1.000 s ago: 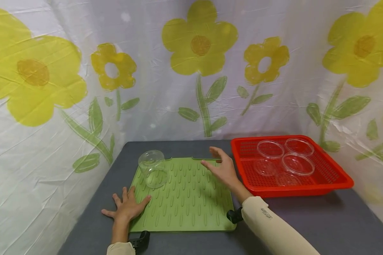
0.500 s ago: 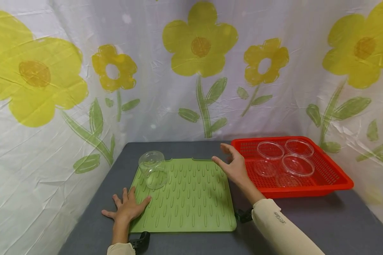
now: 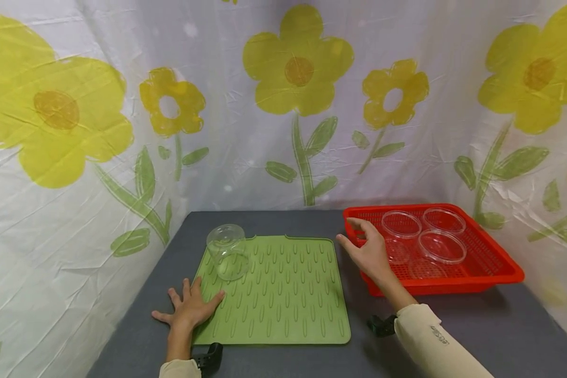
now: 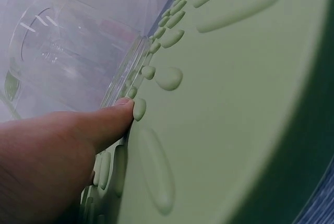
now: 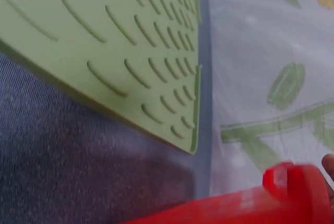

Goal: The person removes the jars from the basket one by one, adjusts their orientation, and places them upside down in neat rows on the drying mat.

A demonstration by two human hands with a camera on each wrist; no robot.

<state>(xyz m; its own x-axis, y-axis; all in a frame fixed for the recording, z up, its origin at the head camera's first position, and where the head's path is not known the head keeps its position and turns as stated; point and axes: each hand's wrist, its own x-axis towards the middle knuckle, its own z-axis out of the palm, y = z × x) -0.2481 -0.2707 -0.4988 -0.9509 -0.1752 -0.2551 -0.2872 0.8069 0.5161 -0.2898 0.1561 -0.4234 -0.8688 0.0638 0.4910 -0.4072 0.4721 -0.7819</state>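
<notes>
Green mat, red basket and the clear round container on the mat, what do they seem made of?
Green mat: likely matte silicone or rubber, with molded raised ridges. Red basket: probably molded plastic with a slight sheen and perforated walls. Clear round container: see-through, shiny, probably plastic, though glass is possible.

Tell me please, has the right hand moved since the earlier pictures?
Yes. Judged against the green mat, the right hand has moved rightward, past its right edge, to the red basket.

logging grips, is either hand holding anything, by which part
Nothing held: the left hand lies spread partly on the mat, the right hand open near the basket.
</notes>
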